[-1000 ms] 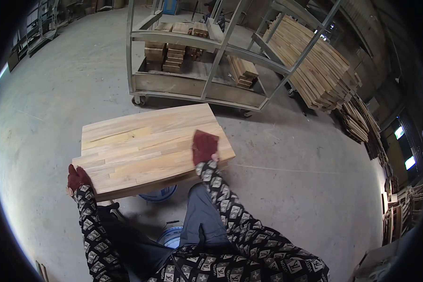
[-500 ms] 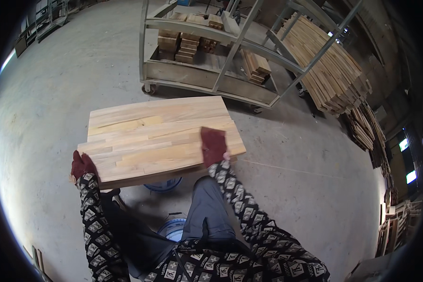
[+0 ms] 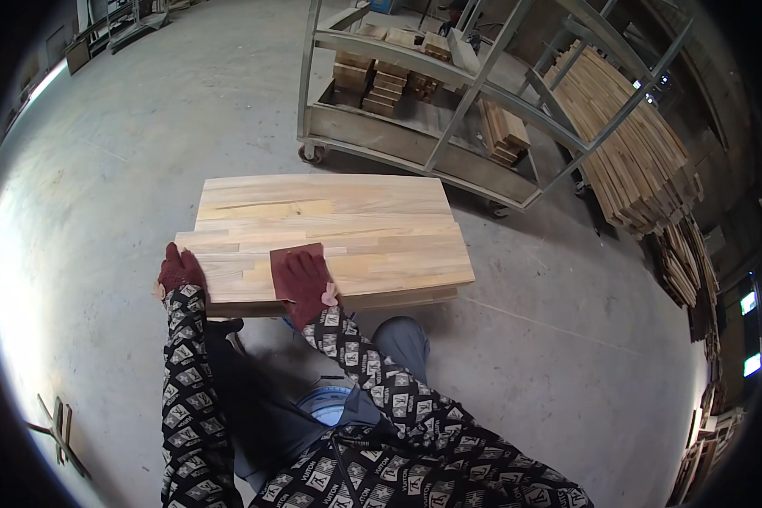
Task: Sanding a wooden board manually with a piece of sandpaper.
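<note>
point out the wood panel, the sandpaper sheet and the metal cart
wood panel (image 3: 347, 220), head view, on its bare top face
sandpaper sheet (image 3: 281, 258), head view, on the corner showing beside the right hand
metal cart (image 3: 415, 157), head view, on the lower shelf's front rail

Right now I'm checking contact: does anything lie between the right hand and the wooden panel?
Yes. A dark red-brown sanding sheet lies flat under the right hand on the wooden panel; the left hand holds the panel's near left edge directly.

A grey metal wheeled rack (image 3: 415, 140) stands on the grey concrete floor (image 3: 144, 127), carrying short stacked wooden blocks (image 3: 381, 80). Just beside it to the right, a tall stack of long pale wooden slats (image 3: 626, 135) leans.
</note>
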